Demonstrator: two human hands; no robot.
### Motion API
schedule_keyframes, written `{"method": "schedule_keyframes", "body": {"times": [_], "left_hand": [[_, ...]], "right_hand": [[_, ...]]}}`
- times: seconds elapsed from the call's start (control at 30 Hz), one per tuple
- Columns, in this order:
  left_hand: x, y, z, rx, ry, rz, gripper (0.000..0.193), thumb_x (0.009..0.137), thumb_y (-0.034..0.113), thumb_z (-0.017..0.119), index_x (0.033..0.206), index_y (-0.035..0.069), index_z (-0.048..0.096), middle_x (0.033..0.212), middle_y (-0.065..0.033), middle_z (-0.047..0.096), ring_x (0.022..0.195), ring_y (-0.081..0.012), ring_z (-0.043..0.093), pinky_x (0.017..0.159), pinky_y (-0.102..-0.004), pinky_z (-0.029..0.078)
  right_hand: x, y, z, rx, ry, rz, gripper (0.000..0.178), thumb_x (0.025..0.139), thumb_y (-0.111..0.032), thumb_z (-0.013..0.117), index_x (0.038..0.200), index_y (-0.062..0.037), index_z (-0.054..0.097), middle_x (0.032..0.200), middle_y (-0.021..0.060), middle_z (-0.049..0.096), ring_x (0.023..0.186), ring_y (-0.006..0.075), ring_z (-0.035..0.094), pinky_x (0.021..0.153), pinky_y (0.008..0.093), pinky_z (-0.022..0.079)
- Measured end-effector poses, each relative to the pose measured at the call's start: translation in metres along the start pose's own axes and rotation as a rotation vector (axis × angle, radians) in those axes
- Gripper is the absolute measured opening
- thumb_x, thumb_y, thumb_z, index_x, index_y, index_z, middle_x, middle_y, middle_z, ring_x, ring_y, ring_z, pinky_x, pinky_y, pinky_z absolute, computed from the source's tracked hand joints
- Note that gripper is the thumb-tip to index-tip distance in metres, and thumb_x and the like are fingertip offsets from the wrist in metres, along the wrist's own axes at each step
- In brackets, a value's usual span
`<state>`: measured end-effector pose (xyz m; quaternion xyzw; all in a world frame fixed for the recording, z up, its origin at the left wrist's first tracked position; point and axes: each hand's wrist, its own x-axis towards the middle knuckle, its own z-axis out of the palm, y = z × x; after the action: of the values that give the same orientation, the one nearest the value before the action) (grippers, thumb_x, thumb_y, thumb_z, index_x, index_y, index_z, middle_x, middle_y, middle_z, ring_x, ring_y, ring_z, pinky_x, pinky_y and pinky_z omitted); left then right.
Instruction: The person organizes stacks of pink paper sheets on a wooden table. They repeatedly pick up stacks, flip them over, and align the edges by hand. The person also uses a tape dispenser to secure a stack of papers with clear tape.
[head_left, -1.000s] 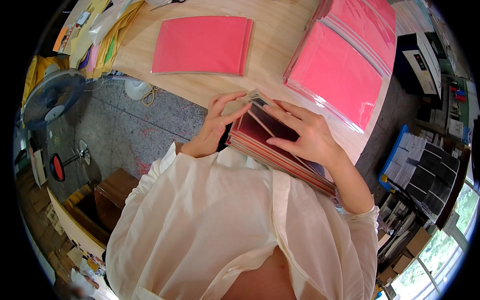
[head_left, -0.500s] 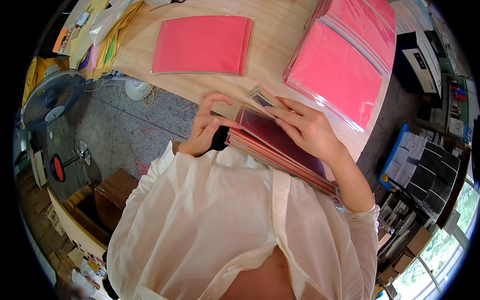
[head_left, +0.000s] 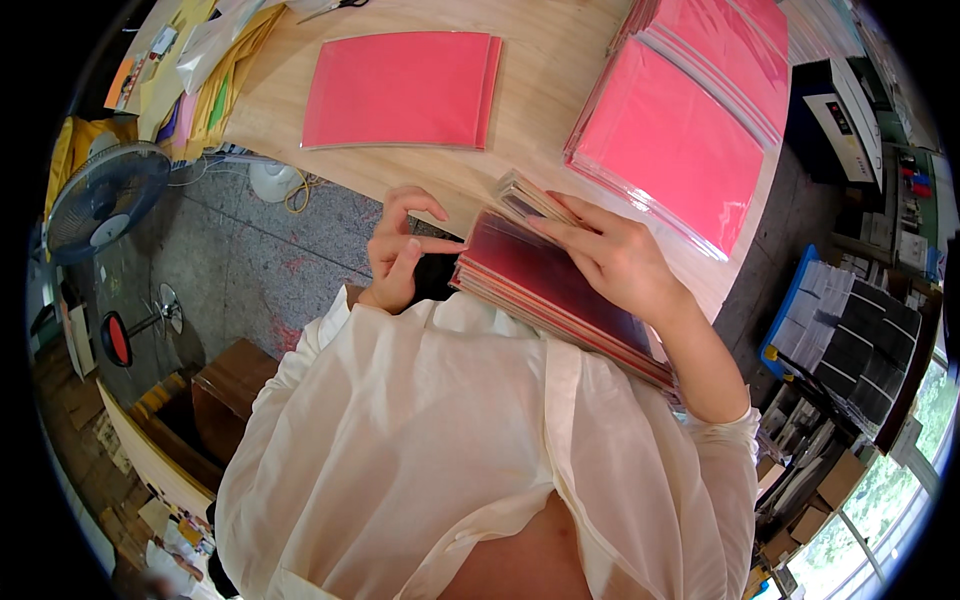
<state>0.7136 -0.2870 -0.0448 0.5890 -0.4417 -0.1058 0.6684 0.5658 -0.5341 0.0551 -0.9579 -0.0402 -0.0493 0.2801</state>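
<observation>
A thick stack of red sheets in clear sleeves (head_left: 560,285) rests slanted against my shirt at the table's near edge. My right hand (head_left: 622,258) grips some of its upper sleeves (head_left: 522,196), which are lifted and parted from the rest. My left hand (head_left: 403,250) is open at the stack's left corner, its index finger stretched to the sleeve edges. Its thumb and other fingers are bent and apart. Farther off, a small pile of sleeved red sheets (head_left: 400,90) lies flat on the wooden table (head_left: 535,70).
At the right of the table are larger piles of sleeved red sheets (head_left: 670,140). Scissors (head_left: 335,8) and yellow envelopes (head_left: 235,75) lie toward the far left. A fan (head_left: 108,205) stands left of the table, a cardboard box (head_left: 235,385) lower left.
My left hand has drawn slightly left, its index finger now at the stack's corner. The top sleeve it was raising has settled down onto the stack. My right hand has barely moved.
</observation>
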Motion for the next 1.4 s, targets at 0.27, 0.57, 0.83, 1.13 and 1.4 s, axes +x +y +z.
{"method": "schedule_keyframes", "body": {"times": [0.27,0.57,0.83,1.13,1.4], "left_hand": [[0.002,0.004,0.015,0.233,-0.183,-0.199,0.059,0.099,0.044,0.033,0.113,0.003,0.074,0.136,-0.0164,0.049,0.118,-0.0312,0.042,0.108,-0.0458,0.027],[-0.007,0.0,0.003,-0.122,0.061,-0.089,0.042,0.096,0.032,0.049,0.088,0.002,0.077,0.116,-0.0146,0.051,0.109,-0.0264,0.045,0.1,-0.0405,0.03],[-0.007,0.002,0.003,0.001,0.029,-0.003,0.045,0.096,0.03,0.043,0.091,0.004,0.079,0.115,-0.0139,0.057,0.107,-0.0276,0.044,0.098,-0.0431,0.031],[0.0,0.007,0.024,0.047,-0.119,-0.15,0.059,0.099,0.045,0.033,0.126,0.004,0.066,0.141,-0.0207,0.046,0.124,-0.0319,0.037,0.107,-0.0473,0.027],[-0.009,0.002,0.003,-0.048,0.03,-0.038,0.046,0.095,0.037,0.046,0.096,0.004,0.078,0.126,-0.0187,0.053,0.118,-0.0308,0.043,0.104,-0.0457,0.029]], "right_hand": [[0.003,-0.01,-0.002,0.027,0.04,-0.04,0.038,0.084,-0.015,0.068,0.122,-0.0186,0.068,0.128,0.0122,0.062,0.098,0.0277,0.068,0.074,0.0355,0.059],[0.0,-0.004,-0.001,-0.011,-0.028,-0.016,0.042,0.081,-0.004,0.063,0.119,-0.0191,0.07,0.132,0.0122,0.06,0.097,0.027,0.068,0.073,0.0347,0.059],[0.002,-0.007,-0.002,-0.02,-0.004,-0.061,0.037,0.085,-0.028,0.071,0.12,-0.0171,0.069,0.132,0.0142,0.059,0.101,0.0291,0.067,0.08,0.0363,0.058],[0.001,-0.011,-0.004,0.038,-0.05,-0.042,0.047,0.081,-0.022,0.074,0.127,-0.0181,0.065,0.14,0.015,0.054,0.103,0.0298,0.067,0.081,0.0364,0.057],[-0.001,-0.007,-0.003,0.047,-0.034,0.0,0.044,0.082,-0.004,0.064,0.121,-0.0235,0.069,0.132,0.0125,0.06,0.093,0.027,0.069,0.073,0.0358,0.059]]}}
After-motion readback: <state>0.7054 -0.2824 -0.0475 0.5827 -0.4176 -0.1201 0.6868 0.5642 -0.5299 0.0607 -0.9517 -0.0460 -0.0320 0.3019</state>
